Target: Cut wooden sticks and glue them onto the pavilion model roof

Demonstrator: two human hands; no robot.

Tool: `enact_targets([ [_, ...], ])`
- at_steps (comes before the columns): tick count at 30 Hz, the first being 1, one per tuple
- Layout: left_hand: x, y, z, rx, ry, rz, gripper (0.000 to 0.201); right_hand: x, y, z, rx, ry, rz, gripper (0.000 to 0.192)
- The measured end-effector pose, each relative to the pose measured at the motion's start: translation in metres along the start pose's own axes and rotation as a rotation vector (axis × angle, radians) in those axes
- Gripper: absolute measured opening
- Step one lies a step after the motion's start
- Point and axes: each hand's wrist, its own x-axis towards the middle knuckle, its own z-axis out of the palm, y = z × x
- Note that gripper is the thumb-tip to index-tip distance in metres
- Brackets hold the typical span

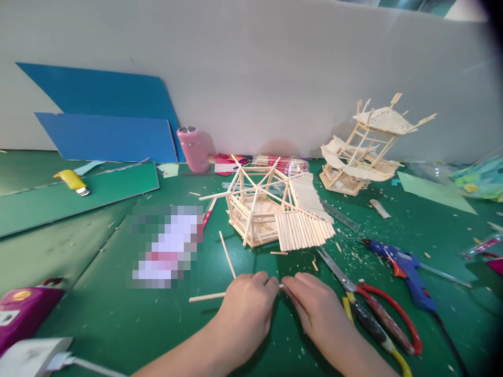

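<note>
**Workstation status: stick held at both hands on the cutting mat**

The work surface is a green cutting mat (pixel 118 314) set against a pale backboard, with blue card sheets (pixel 106 136) leaning at the rear left.

The left hand (pixel 245 309) and right hand (pixel 314 309) rest knuckles-up on the mat, fingertips meeting at a thin wooden stick (pixel 206 297). The stick lies flat and extends left from under the left hand. Both hands are closed down over it, the fingertips pinching at the point where they meet; this placement steadies the stick against the mat.

Just behind the hands stands a stick-built pavilion model (pixel 271 209), kept within reach. A second model (pixel 365 146) sits further back right.

Red-handled scissors (pixel 373 309) and a blue glue gun (pixel 404 267) lie to the right, near the right hand.

No legible writing; the flat item at centre left is obscured.
</note>
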Motion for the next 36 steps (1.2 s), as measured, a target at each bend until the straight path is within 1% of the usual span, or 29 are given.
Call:
enact_targets([
  [4, 0.001, -0.001, 0.004, 0.005, 0.018, 0.002, 0.024, 0.001, 0.001, 0.000, 0.007, 0.001, 0.008, 0.023],
  [8, 0.003, 0.000, 0.005, 0.012, 0.009, -0.013, 0.024, 0.003, 0.002, 0.002, 0.023, 0.014, 0.026, 0.023],
  [12, 0.003, -0.001, 0.002, 0.033, 0.013, 0.030, 0.024, 0.004, 0.001, 0.000, 0.029, -0.006, 0.019, 0.023],
  [14, 0.001, -0.002, -0.004, 0.034, 0.022, 0.097, 0.025, 0.003, 0.000, -0.007, 0.025, -0.058, 0.004, 0.024],
  [16, -0.001, -0.005, -0.013, 0.005, 0.013, 0.208, 0.024, -0.002, -0.003, -0.017, 0.038, -0.117, -0.021, 0.026],
  [18, -0.003, -0.006, -0.023, -0.049, -0.023, 0.327, 0.021, -0.008, -0.007, -0.028, 0.054, -0.141, -0.066, 0.025],
  [20, -0.004, -0.005, -0.032, -0.108, -0.071, 0.405, 0.018, -0.014, -0.009, -0.040, 0.083, -0.160, -0.100, 0.024],
  [22, -0.005, -0.002, -0.039, -0.163, -0.124, 0.441, 0.015, -0.019, -0.011, -0.049, 0.159, -0.197, -0.091, 0.023],
  [24, -0.006, 0.003, -0.044, -0.206, -0.181, 0.471, 0.014, -0.022, -0.011, -0.056, 0.346, -0.242, -0.025, 0.022],
  [26, -0.006, 0.007, -0.048, -0.231, -0.246, 0.530, 0.012, -0.022, -0.009, -0.063, 0.550, -0.287, 0.042, 0.021],
  [28, -0.006, 0.010, -0.052, -0.256, -0.281, 0.587, 0.011, -0.021, -0.005, -0.067, 0.681, -0.342, 0.069, 0.024],
  [29, -0.005, 0.011, -0.054, -0.274, -0.272, 0.582, 0.011, -0.020, -0.002, -0.069, 0.694, -0.367, 0.068, 0.026],
  [30, -0.004, 0.011, -0.055, -0.299, -0.242, 0.546, 0.012, -0.018, 0.001, -0.069, 0.707, -0.378, 0.074, 0.028],
  [31, -0.002, 0.010, -0.054, -0.331, -0.195, 0.486, 0.015, -0.017, 0.004, -0.069, 0.768, -0.386, 0.094, 0.030],
  [33, 0.003, 0.006, -0.048, -0.399, -0.092, 0.327, 0.023, -0.013, 0.011, -0.066, 1.017, -0.384, 0.159, 0.031],
  [35, 0.009, 0.001, -0.036, -0.424, -0.006, 0.177, 0.027, -0.010, 0.016, -0.061, 1.309, -0.363, 0.236, 0.030],
  [36, 0.012, -0.001, -0.029, -0.400, 0.025, 0.119, 0.027, -0.008, 0.018, -0.059, 1.410, -0.352, 0.265, 0.029],
])
